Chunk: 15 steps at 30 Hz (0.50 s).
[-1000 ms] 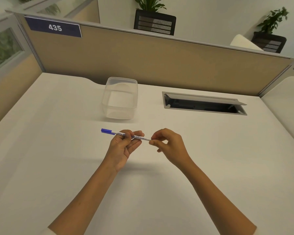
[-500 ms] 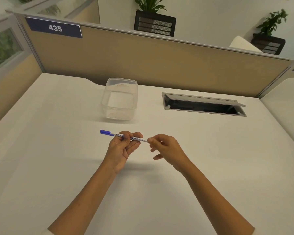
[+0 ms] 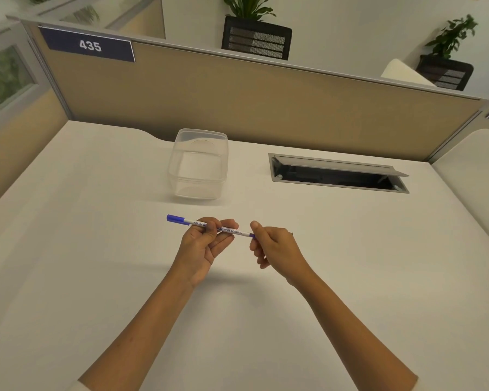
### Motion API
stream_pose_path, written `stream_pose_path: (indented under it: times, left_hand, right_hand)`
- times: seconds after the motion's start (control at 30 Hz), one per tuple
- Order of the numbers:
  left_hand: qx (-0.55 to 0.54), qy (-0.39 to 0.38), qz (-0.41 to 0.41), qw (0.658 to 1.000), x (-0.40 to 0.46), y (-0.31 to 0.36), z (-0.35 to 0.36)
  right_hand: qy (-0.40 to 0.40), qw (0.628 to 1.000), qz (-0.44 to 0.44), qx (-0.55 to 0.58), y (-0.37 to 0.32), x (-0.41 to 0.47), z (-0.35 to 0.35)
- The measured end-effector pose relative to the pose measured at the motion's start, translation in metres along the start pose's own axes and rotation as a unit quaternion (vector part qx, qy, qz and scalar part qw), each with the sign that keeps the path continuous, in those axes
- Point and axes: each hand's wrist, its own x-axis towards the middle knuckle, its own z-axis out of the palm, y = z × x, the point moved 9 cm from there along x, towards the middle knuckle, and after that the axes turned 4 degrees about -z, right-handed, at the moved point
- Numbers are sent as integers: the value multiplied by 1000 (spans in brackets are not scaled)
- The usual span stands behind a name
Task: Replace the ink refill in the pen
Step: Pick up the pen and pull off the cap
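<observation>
A slim white pen (image 3: pixel 232 230) with a blue cap at its left end is held level above the desk. Printed text on its barrel reads "WHITE BOARD". My left hand (image 3: pixel 203 244) grips the barrel near its middle, thumb on top and fingers underneath. My right hand (image 3: pixel 271 245) pinches the pen's right end, where a small blue piece shows between thumb and forefinger. The tip itself is hidden by those fingers.
A clear plastic container (image 3: pixel 198 164) stands on the white desk (image 3: pixel 96 277) behind the hands. To its right is an open cable hatch (image 3: pixel 336 173) set into the desk. A beige partition (image 3: pixel 266 103) closes the far side.
The right hand has turned at the pen's end and its fingers have shifted their grip. The pen and left hand stay almost where they were.
</observation>
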Motion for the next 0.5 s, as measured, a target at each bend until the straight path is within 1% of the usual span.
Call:
stream_pose_path:
  times: [0.1, 0.2, 0.33, 0.4, 0.5]
  left_hand:
    - [-1, 6, 0, 1000, -1, 1, -3]
    - [3, 9, -3, 1000, -1, 1, -3]
    - [-1, 8, -3, 1000, -1, 0, -1]
    - [-5, 10, -1, 1000, -1, 1, -2]
    - [-9, 12, 2, 1000, -2, 2, -3]
  right_hand:
    - [12, 998, -57, 3, -9, 1, -4]
    - [25, 992, -123, -26, -18, 0, -8]
    - [33, 984, -160, -68, -24, 0, -6]
    - [28, 984, -158, -81, -24, 0, -3]
    - [10, 994, -99, -44, -13, 1, -1]
